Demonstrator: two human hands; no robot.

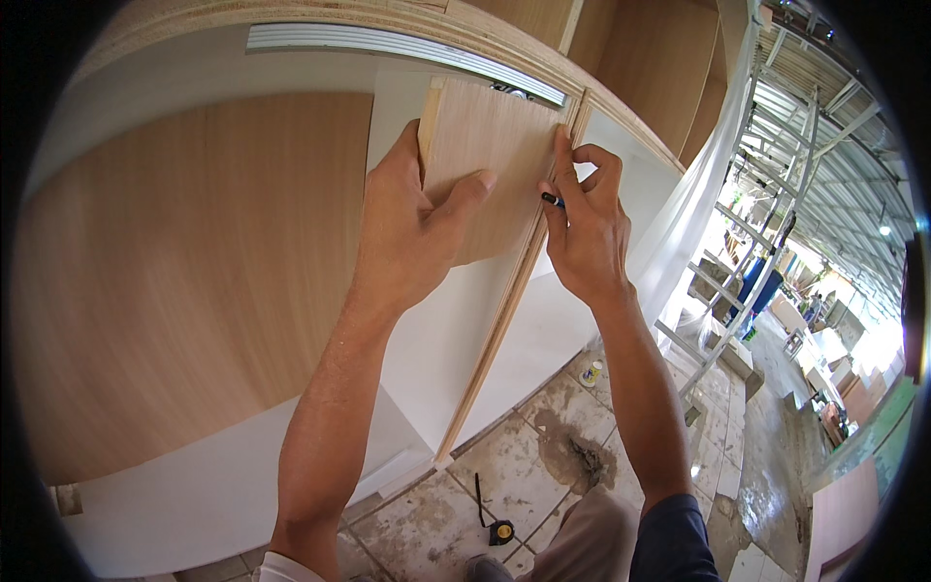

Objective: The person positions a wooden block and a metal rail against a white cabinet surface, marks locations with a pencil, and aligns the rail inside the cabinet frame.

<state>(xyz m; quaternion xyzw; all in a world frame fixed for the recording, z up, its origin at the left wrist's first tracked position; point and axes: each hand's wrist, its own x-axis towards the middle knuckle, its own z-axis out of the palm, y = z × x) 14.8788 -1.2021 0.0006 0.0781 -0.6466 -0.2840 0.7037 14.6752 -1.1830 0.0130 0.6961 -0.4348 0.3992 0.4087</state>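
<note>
A small wood-grain board (495, 165) is upright in the cabinet opening, just under a ribbed metal rail (407, 53). My left hand (417, 218) grips its left edge, with the thumb across the front face. Tucked in the fingers of my right hand (592, 218) is a dark pen (552, 199) with some blue on it. My right index finger points up at the board's right edge, by the upright panel's front edge (504, 320). Part of a metal fitting (509, 92) shows between the board's top and the rail.
A large wood-grain panel (194, 272) fills the cabinet's left side. Below, a tape measure (500, 532) lies on the stained tile floor (524, 475), with a small bottle (592, 373) farther off. White sheeting (679, 242) hangs at the right, beside a metal ladder (727, 281).
</note>
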